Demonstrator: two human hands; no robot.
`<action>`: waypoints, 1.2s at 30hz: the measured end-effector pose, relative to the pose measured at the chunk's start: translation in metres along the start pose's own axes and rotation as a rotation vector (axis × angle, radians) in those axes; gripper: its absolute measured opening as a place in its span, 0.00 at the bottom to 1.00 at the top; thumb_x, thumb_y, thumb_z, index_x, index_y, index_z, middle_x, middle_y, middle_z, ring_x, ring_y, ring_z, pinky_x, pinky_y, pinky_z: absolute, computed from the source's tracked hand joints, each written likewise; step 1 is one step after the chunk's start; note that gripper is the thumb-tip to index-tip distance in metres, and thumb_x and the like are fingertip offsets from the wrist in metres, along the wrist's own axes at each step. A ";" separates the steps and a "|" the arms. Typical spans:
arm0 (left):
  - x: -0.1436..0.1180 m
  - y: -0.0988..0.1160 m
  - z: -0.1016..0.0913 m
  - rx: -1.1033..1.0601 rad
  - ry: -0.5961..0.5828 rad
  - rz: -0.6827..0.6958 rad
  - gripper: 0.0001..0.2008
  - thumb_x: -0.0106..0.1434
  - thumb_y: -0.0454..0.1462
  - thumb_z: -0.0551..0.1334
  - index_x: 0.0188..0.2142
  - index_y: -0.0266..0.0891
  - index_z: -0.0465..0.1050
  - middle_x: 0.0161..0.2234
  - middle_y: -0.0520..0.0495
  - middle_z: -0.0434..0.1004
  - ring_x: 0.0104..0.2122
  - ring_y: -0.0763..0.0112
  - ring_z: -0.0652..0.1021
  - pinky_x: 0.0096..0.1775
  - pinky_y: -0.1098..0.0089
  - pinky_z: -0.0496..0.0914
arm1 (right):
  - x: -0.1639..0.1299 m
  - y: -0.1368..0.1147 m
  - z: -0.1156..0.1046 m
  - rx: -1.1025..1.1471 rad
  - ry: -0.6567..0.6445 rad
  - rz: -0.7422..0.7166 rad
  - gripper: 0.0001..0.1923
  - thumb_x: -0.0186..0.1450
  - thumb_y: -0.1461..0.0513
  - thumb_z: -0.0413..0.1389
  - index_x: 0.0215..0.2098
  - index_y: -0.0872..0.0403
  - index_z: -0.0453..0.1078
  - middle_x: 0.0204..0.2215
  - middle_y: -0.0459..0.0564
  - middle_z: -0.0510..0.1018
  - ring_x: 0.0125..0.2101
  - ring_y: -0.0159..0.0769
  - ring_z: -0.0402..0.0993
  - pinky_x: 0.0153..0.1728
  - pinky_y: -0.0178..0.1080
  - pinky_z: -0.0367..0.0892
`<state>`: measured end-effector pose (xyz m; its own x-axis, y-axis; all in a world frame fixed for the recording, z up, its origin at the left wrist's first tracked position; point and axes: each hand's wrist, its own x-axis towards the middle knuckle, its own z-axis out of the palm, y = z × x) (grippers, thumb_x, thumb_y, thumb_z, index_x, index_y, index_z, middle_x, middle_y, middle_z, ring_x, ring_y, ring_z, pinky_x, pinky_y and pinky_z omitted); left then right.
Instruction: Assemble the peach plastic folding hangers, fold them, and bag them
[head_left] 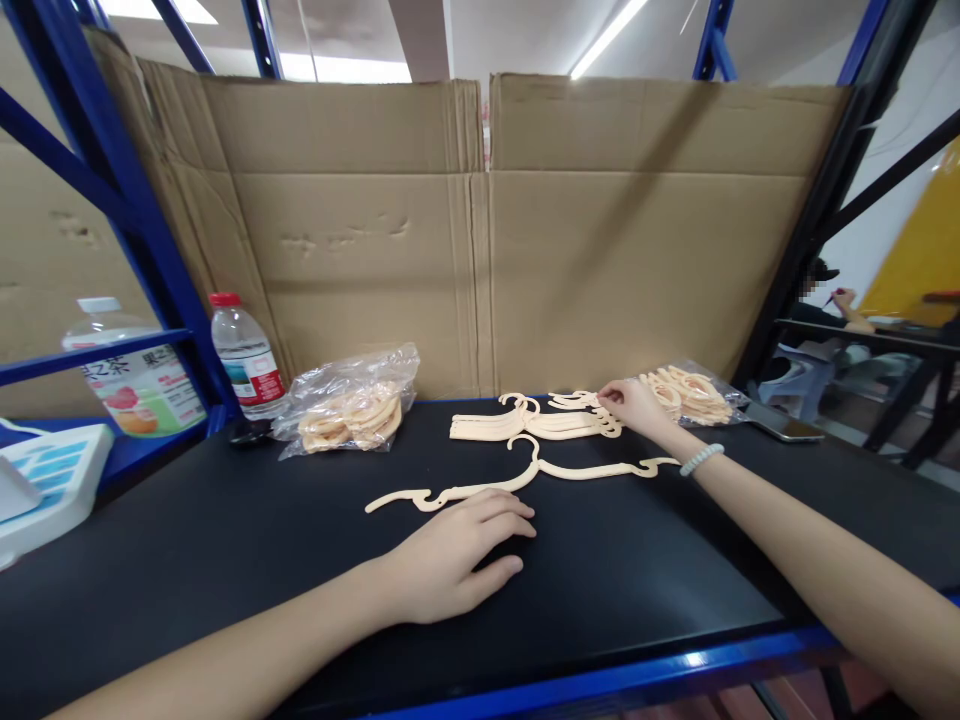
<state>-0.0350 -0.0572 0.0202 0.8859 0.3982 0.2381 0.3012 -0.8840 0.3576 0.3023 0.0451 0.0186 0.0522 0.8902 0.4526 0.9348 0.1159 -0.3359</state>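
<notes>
Have left hand [461, 558] beside cream hanger [535, 468] with fingers apart. Reach right hand [632, 403] to small cream pieces [574, 400]; can't tell if clamped on one.

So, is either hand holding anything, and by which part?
Left hand holds nothing; right hand is at the small cream pieces, but a grip can't be told.

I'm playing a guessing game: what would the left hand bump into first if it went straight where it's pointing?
Probably the front hanger, near its right end. The left hand points that way, but depth is unclear, so it might pass above.
</notes>
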 end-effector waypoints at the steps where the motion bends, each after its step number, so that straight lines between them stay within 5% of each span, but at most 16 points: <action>1: 0.000 0.000 0.000 0.000 0.000 -0.004 0.14 0.65 0.35 0.55 0.50 0.41 0.69 0.54 0.42 0.70 0.56 0.61 0.68 0.57 0.60 0.63 | 0.004 0.003 0.001 -0.021 -0.012 0.008 0.12 0.61 0.66 0.51 0.35 0.60 0.76 0.31 0.55 0.81 0.31 0.37 0.76 0.32 0.33 0.66; 12: -0.003 0.001 0.001 0.030 -0.012 0.017 0.14 0.65 0.35 0.55 0.50 0.39 0.68 0.54 0.41 0.70 0.56 0.63 0.68 0.57 0.63 0.62 | 0.044 -0.001 0.016 -0.312 -0.219 -0.051 0.11 0.60 0.65 0.57 0.41 0.57 0.76 0.38 0.57 0.81 0.39 0.40 0.76 0.37 0.33 0.66; 19: -0.004 0.000 0.001 0.026 -0.002 0.030 0.14 0.65 0.36 0.55 0.50 0.40 0.68 0.53 0.42 0.70 0.55 0.62 0.69 0.57 0.62 0.63 | 0.045 -0.010 0.022 -0.437 -0.291 -0.105 0.11 0.68 0.57 0.53 0.39 0.57 0.71 0.39 0.50 0.77 0.40 0.35 0.74 0.43 0.44 0.69; 30: -0.004 0.002 0.000 -0.009 0.031 0.041 0.15 0.64 0.34 0.56 0.50 0.40 0.68 0.52 0.41 0.71 0.55 0.62 0.69 0.57 0.61 0.63 | 0.045 -0.016 0.013 -0.324 -0.137 -0.133 0.08 0.62 0.65 0.53 0.34 0.58 0.76 0.36 0.59 0.80 0.40 0.42 0.75 0.39 0.37 0.65; 36: -0.001 0.003 0.001 -0.202 0.224 -0.128 0.13 0.63 0.34 0.57 0.48 0.42 0.69 0.46 0.45 0.75 0.46 0.64 0.74 0.50 0.61 0.69 | 0.037 -0.046 0.003 0.002 -0.017 -0.157 0.11 0.64 0.65 0.50 0.38 0.58 0.74 0.35 0.54 0.80 0.35 0.37 0.76 0.37 0.35 0.68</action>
<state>-0.0341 -0.0607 0.0200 0.7386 0.5670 0.3646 0.3093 -0.7657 0.5640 0.2606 0.0737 0.0486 -0.1003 0.8685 0.4854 0.9303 0.2549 -0.2639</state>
